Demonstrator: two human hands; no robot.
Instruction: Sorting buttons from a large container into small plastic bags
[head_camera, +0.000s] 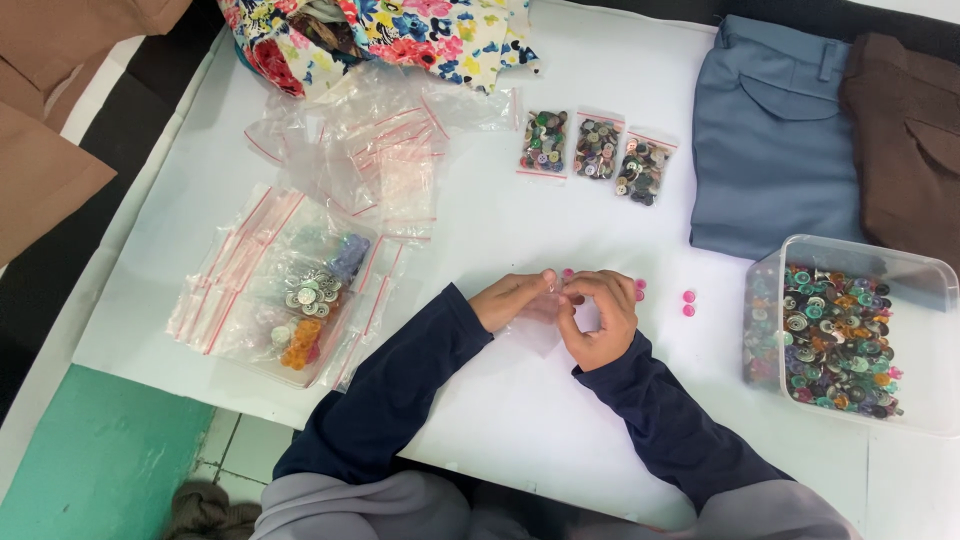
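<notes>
- I see the left hand (515, 297) and the right hand (600, 315) meeting at the centre of the frame, fingertips together over a small clear zip bag (540, 325) that lies on the white table (520, 400).
- Both hands pinch the bag at its upper edge; the right hand seems also to hold a pink button, but I cannot tell this for sure.
- Two loose pink buttons (688, 303) lie just to the right of the right hand, so this hand is the nearer one.
- Further right, a clear plastic box (865, 255) holds many mixed buttons.
- At upper centre, three filled button bags (597, 150) lie side by side.
- At the left, a clear tray (300, 300) holds buttons under empty zip bags (370, 150).
</notes>
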